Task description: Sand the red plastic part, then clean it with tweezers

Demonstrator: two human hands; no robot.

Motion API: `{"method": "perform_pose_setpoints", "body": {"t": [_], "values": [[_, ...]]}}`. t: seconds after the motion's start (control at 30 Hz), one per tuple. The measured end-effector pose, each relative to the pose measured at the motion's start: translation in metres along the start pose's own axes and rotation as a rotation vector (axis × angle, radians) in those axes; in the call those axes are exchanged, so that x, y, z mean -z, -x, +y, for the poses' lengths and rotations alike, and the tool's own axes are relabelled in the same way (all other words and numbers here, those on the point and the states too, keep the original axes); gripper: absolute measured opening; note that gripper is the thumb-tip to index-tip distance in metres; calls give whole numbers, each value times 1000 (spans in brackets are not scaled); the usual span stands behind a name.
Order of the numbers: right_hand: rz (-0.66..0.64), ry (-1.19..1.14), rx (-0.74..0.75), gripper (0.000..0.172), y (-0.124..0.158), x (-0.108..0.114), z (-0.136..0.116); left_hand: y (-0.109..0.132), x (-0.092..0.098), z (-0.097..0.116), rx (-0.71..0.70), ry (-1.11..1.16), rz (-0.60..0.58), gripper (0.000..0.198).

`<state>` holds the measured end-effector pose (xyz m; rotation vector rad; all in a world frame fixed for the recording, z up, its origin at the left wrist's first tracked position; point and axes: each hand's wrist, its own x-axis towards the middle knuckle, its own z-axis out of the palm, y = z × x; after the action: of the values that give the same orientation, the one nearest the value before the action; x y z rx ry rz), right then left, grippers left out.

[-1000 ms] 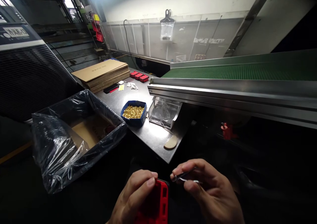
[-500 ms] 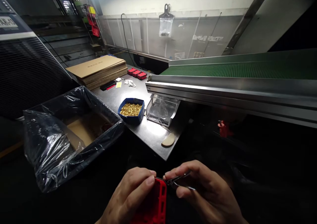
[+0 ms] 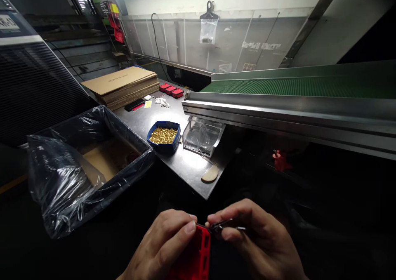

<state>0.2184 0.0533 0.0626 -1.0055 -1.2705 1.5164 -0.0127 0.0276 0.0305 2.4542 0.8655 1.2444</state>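
Note:
My left hand is closed around a red plastic part with slots along its side and a dark strip at its top edge. Much of the part lies under my fingers or below the picture's edge. My right hand pinches a small shiny metal clipper between thumb and fingers. The clipper's jaw end is at the upper right corner of the red part. Whether the jaws bite into it, I cannot tell.
Ahead stands a metal table with a blue bin of small brass-coloured pieces, a clear box and a tan disc-like pad. A plastic-lined crate is at left, stacked cardboard behind. A green conveyor runs right.
The clipper's two handles have come closer together as my right thumb and fingers squeezed. The red part and my left hand have shifted slightly right.

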Motion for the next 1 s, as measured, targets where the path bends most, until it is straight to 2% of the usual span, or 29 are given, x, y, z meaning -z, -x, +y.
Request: {"method": "perform_pose_setpoints", "body": {"t": [0.1,0.23,0.37,0.53,0.6,0.67,0.8,0.87,1.0], "values": [[18,-49,-67,18,0,1,1,0,-1,3,7,24,-4,79],[-73,2,7,17,1,5,0,0,-2,8,104,51,35,83],[-194,111,123,19,1,12,-2,1,-1,4,-5,4,-9,86],[-251,218,203,26,0,17,-2,-1,1,0,-29,-52,-27,72],[-229,239,241,30,0,14,-1,-2,1,2,-41,-64,-24,71],[-151,207,250,28,2,9,0,-4,0,3,-46,-55,-5,69],[38,38,111,12,7,-1,3,-6,-1,3,-35,-27,30,69],[53,-8,72,11,9,-3,3,-6,-1,2,-31,-27,33,71],[8,-24,95,15,8,-1,3,-4,-1,1,-31,-23,35,69]]}}
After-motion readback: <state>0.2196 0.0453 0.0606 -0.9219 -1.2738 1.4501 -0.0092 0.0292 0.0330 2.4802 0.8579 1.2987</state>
